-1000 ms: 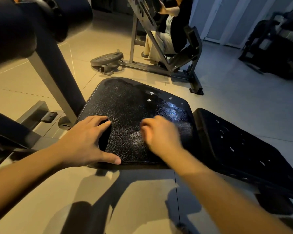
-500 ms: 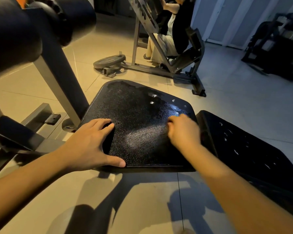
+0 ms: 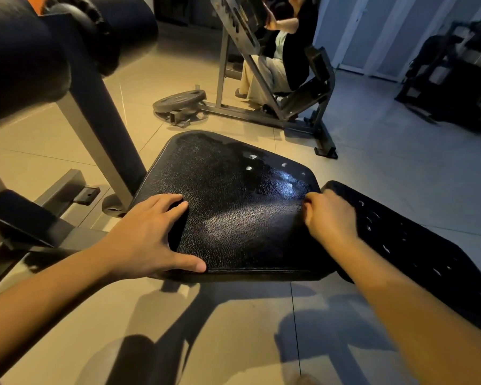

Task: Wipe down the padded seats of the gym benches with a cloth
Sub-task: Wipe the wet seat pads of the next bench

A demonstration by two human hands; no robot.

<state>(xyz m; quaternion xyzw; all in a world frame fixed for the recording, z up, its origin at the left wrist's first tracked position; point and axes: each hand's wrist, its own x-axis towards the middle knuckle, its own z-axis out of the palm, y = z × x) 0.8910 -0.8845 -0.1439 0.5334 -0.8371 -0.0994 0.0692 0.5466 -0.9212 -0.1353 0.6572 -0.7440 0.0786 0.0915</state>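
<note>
Floor: beige tiles, crossed by shadows of both forearms.

Left hand: spread flat on the near left part of the seat, thumb laid along its near edge.

Right hand: fingers curled, knuckles up, at the seat's right edge, just beside the back pad. No cloth can be made out in it; whether anything is gripped cannot be told.

Seat: black, grained, shiny; a pale sheen is seen mid-surface and small bright spots near the far right corner. Similar spots are seen on the back pad.

Left, above: a dark roller pad on a grey post.

Beyond: a weight plate lies flat on the floor against a grey machine, on which a person is seated. Far right, dark equipment; pale wall panels behind.
</note>
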